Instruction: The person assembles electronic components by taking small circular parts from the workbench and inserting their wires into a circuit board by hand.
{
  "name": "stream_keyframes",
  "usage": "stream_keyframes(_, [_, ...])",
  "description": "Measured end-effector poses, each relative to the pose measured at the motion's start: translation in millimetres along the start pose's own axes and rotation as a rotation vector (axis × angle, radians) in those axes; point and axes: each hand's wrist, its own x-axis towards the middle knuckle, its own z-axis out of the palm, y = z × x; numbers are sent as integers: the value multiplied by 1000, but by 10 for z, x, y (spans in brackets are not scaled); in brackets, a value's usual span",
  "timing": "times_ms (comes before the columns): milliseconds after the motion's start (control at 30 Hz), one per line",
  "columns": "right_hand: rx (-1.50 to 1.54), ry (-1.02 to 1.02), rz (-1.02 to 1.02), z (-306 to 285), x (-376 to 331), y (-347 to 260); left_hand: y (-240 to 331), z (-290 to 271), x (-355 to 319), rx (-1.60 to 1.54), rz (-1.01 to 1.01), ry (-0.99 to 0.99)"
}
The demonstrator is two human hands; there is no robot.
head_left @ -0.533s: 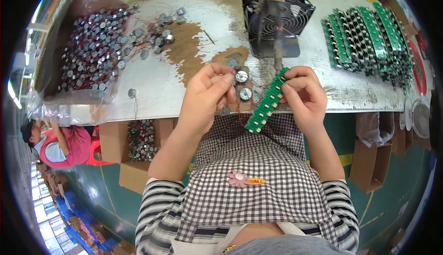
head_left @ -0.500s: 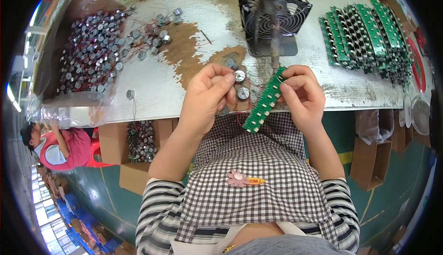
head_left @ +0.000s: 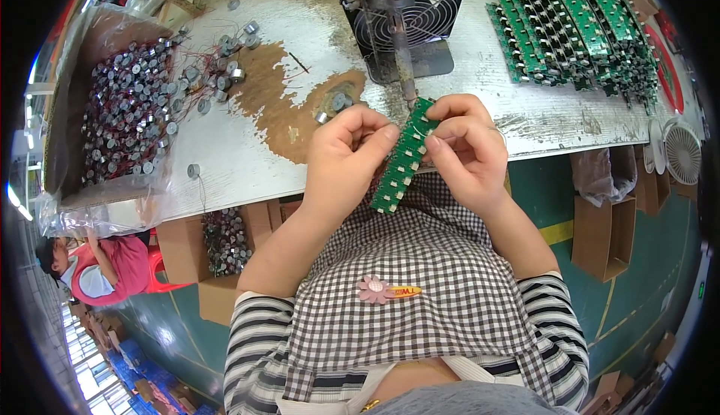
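A long green circuit board strip [head_left: 406,161] with small pale components slants over the table's front edge. My right hand [head_left: 474,151] grips its right side near the upper end, thumb and fingers closed. My left hand [head_left: 351,152] is closed in a pinch at the strip's left edge; what lies between those fingertips is hidden. Just above the strip's top end is the tip of an upright soldering iron [head_left: 403,58], close to or touching the board. Small round metal motors [head_left: 342,102] lie on the table beyond my left hand.
A plastic-lined carton [head_left: 64,126] of wired motors stands at the left, with loose motors beside it. A black fan [head_left: 375,21] stands behind the iron. Stacked green boards [head_left: 574,32] fill the back right. Below the table are open cartons [head_left: 604,239]; a person [head_left: 112,269] sits at left.
My left hand has come to the strip's edge, and the two motors seen beside it are now hidden. The board's upper end is nearer the iron tip. The whole view has shifted.
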Motion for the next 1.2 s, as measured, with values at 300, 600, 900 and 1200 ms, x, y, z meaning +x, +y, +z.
stream_keyframes(300, [-12,84,0,8,56,-27,-16,85,68,116,136,-23])
stream_keyframes(600, [-238,20,-156,-63,206,12,-27,126,160,58,220,48])
stream_keyframes(900, [22,119,50,52,39,-55,-65,100,64,102,163,27])
stream_keyframes(1200, [116,132,68,48,25,-56,-9,132,54,70,96,38])
